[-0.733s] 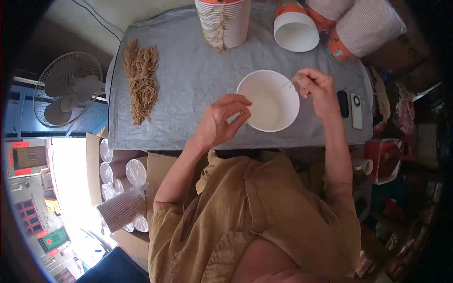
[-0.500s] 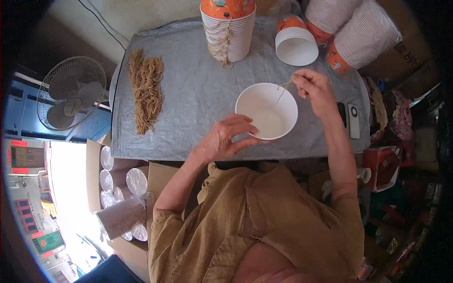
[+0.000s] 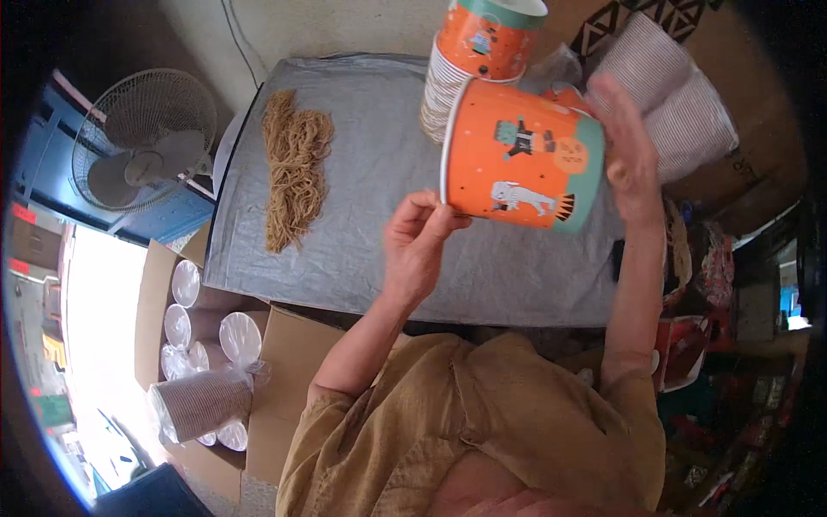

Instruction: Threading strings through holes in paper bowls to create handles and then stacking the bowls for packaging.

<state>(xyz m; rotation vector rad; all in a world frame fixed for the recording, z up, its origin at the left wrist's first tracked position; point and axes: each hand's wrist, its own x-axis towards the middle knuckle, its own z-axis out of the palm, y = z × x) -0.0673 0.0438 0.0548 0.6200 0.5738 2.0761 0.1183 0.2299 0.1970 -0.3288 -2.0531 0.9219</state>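
A large orange paper bucket point(image 3: 517, 155) with a green base band and small cartoon figures is tipped on its side above the table. Its white rim faces left and its base faces right. My left hand point(image 3: 418, 241) pinches the rim at the lower left, thumb against the outside. By the base, my right hand point(image 3: 633, 155) is raised with its fingers stretched out, slightly blurred. Whether its palm touches the base cannot be made out. The inside of the bucket is hidden, and I see no string in my right fingers.
A bundle of brown strings point(image 3: 295, 172) lies on the grey-covered table point(image 3: 370, 276). Behind the bucket stands a stack of similar buckets point(image 3: 482, 47). Wrapped stacks point(image 3: 685, 112) lean at the back right. A fan point(image 3: 142, 146) and a carton point(image 3: 289, 370) with wrapped cups are on the left.
The bucket has been lifted and turned from mouth-up onto its side. My right hand has gone from pinching a string over its mouth to its base, fingers extended. The view has shifted.
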